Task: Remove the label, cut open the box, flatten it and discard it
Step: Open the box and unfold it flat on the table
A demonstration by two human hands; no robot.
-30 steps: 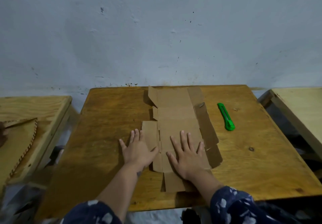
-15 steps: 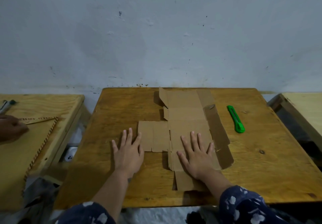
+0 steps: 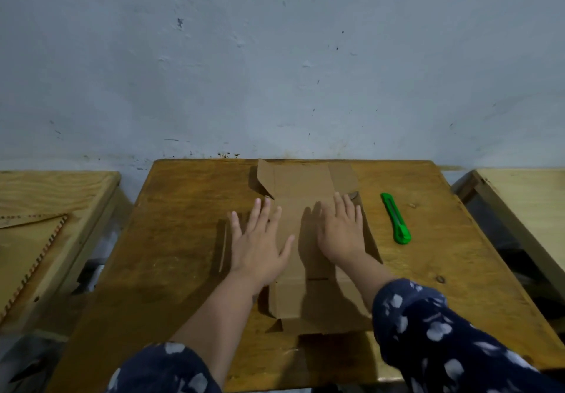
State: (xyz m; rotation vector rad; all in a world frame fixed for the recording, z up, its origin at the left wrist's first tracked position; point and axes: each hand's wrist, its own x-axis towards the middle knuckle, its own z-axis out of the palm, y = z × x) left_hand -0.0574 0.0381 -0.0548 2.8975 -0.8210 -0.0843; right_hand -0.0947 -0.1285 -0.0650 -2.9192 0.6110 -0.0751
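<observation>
The brown cardboard box (image 3: 298,184) lies cut open and spread flat on the wooden table (image 3: 428,285), reaching from the far edge toward me. My left hand (image 3: 260,243) lies flat with fingers spread on the box's left part, and my right hand (image 3: 342,230) presses flat on its right part. A flap at the far left corner still stands up a little. A green utility knife (image 3: 396,218) lies on the table to the right of the box, apart from both hands. No label shows on the cardboard.
A lighter wooden table (image 3: 46,209) stands to the left with a tan stitched piece (image 3: 27,239) on it. Another pale table (image 3: 526,197) stands to the right. A grey wall rises right behind the table's far edge.
Both hands have slid forward along the cardboard, away from me, to its middle. The left hand moved from the bare table onto the left flap. Another person's hand seen at far left is gone.
</observation>
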